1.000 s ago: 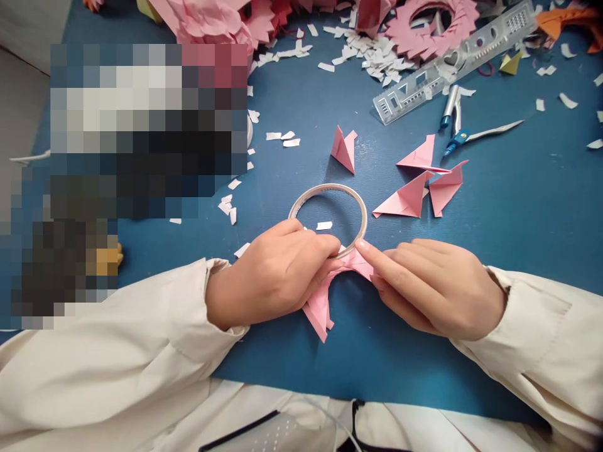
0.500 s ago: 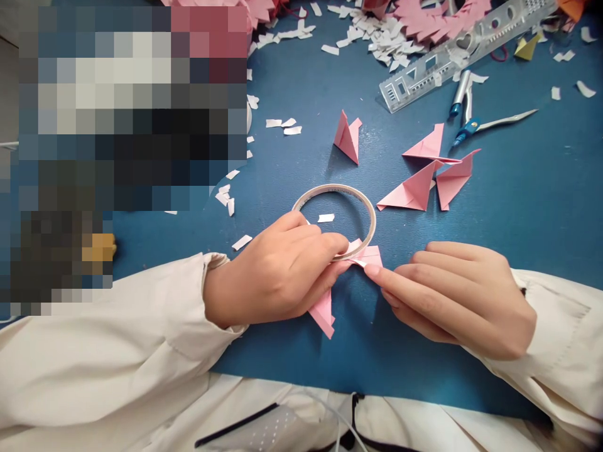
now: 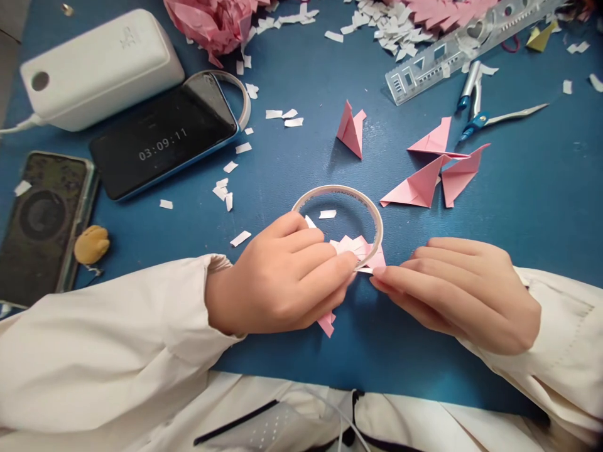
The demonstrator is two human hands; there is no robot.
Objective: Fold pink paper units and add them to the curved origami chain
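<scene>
My left hand point(image 3: 287, 276) is closed around the lower part of a thin roll of double-sided tape point(image 3: 378, 220). Under the same hand are pink folded-paper pieces point(image 3: 348, 245), showing beyond its fingers and below its palm; most of them is hidden. A short white strip, the loose end of the tape point(image 3: 365, 270), runs from the roll across to my right hand point(image 3: 461, 295). My right thumb and forefinger pinch that end, near the edge of the pink paper. Several folded pink triangles point(image 3: 414, 182) lie beyond the hands, and another pink triangle point(image 3: 351, 132) stands apart.
Back right, a clear plastic ruler point(image 3: 424, 72) and a drawing compass point(image 3: 480, 119) lie on the blue table point(image 3: 306, 358). White paper scraps point(image 3: 386, 28) are strewn about. Left are a white power bank point(image 3: 103, 69), a phone point(image 3: 164, 138), another phone point(image 3: 47, 220) and a yellow trinket point(image 3: 92, 245).
The roll's near edge and my left fingertips have shifted slightly right, closer to my right fingertips. The visible strip between the hands now lies flatter. Both hands keep their grip.
</scene>
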